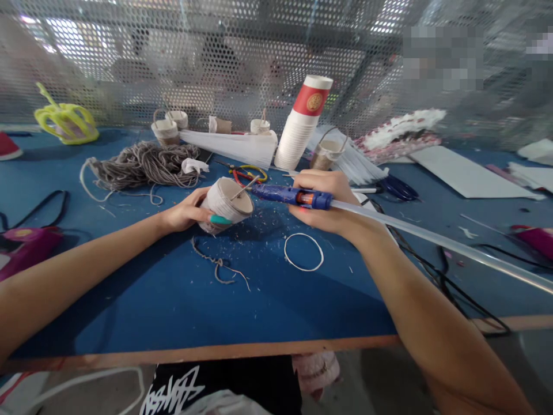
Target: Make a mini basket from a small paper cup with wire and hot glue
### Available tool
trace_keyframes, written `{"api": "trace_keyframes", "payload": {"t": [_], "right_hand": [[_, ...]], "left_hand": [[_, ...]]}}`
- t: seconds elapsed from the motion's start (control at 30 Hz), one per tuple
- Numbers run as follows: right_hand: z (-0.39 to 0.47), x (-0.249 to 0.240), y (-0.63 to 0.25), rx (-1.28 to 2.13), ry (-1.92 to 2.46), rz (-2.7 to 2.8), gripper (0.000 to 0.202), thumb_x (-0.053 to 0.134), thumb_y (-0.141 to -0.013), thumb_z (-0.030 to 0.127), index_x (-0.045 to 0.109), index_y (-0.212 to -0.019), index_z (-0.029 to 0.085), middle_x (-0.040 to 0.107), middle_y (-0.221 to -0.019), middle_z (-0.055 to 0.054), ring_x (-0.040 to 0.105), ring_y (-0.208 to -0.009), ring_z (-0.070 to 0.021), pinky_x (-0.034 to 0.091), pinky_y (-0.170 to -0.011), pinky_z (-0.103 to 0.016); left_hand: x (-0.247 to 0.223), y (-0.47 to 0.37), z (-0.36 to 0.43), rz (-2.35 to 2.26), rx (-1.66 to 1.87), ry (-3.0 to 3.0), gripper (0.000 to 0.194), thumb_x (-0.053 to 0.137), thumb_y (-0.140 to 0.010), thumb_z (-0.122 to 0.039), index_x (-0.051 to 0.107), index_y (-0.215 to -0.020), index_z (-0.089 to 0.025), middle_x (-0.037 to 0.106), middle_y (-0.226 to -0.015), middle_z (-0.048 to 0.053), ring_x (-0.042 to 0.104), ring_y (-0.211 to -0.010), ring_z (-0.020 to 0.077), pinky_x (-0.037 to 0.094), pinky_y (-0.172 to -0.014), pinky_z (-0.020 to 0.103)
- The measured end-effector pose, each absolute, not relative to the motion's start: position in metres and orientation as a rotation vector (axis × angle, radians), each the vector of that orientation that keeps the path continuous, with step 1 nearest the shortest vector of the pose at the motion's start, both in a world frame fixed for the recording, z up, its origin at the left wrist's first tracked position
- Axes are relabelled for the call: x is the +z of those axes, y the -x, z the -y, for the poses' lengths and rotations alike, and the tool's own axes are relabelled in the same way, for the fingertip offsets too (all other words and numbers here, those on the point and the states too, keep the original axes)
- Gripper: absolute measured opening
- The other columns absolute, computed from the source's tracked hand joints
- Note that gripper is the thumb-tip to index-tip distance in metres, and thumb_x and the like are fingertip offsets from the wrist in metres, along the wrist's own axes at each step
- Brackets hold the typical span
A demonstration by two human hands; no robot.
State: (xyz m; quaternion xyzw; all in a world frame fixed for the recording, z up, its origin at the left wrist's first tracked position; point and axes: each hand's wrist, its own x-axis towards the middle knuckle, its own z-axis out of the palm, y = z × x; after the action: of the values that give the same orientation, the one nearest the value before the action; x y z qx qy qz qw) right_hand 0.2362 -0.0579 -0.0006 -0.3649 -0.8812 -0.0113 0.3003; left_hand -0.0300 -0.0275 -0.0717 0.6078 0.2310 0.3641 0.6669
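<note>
My left hand [192, 211] is closed around a small paper cup [222, 199] wrapped in whitish material, tilted with its opening toward the right. A thin stick or cord end [245, 188] stands out at its rim. In my right hand [326, 199] is a blue hot glue gun [276, 193], its nozzle pointing left close to the cup's rim. A long clear glue stick [432, 237] runs out of its back toward the lower right. Whether the nozzle touches the cup I cannot tell. Below them lie a white ring [303, 252] and a scrap of grey yarn [219, 264].
Behind are a grey yarn bundle [144, 165], red-and-yellow-handled scissors [248, 173], a leaning stack of paper cups [298, 129] and a small handled basket [327, 154]. A yellow basket [67, 122] sits far left. Black cables [449, 288] trail past my right arm. Perforated metal [242, 52] borders the back.
</note>
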Motion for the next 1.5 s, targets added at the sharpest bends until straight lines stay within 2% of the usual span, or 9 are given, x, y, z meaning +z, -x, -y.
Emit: {"api": "trace_keyframes", "payload": {"t": [0.57,0.97,1.5], "right_hand": [[0.0627,0.0012,-0.2308,-0.009,0.945,2.292,0.017,0.058,-0.062,0.010,0.044,-0.058,0.020,0.045,-0.058,0.003,0.042,-0.054,-0.0089,0.033,-0.052,-0.025],[0.0600,-0.0031,-0.2312,0.033,0.956,2.324,0.017,0.054,-0.062,0.012,0.040,-0.058,0.020,0.043,-0.058,0.003,0.041,-0.055,-0.0091,0.031,-0.052,-0.025],[0.0583,0.0022,-0.2364,0.004,0.966,2.370,0.015,0.055,-0.061,0.012,0.042,-0.058,0.020,0.043,-0.057,0.004,0.041,-0.054,-0.0087,0.032,-0.052,-0.025]], "left_hand": [[-0.0728,0.0316,0.0256,-0.513,0.802,-1.390,0.061,0.074,-0.051,-0.023,0.061,-0.109,-0.012,0.070,-0.097,0.009,0.064,-0.086,0.0221,0.049,-0.075,0.027],[-0.0771,0.0339,0.0235,-0.531,0.807,-1.369,0.057,0.075,-0.048,-0.024,0.063,-0.102,-0.012,0.070,-0.089,0.007,0.063,-0.077,0.0193,0.049,-0.068,0.024],[-0.0771,0.0336,0.0234,-0.501,0.806,-1.373,0.058,0.074,-0.049,-0.023,0.062,-0.105,-0.012,0.070,-0.092,0.008,0.064,-0.079,0.0198,0.050,-0.070,0.025]]}}
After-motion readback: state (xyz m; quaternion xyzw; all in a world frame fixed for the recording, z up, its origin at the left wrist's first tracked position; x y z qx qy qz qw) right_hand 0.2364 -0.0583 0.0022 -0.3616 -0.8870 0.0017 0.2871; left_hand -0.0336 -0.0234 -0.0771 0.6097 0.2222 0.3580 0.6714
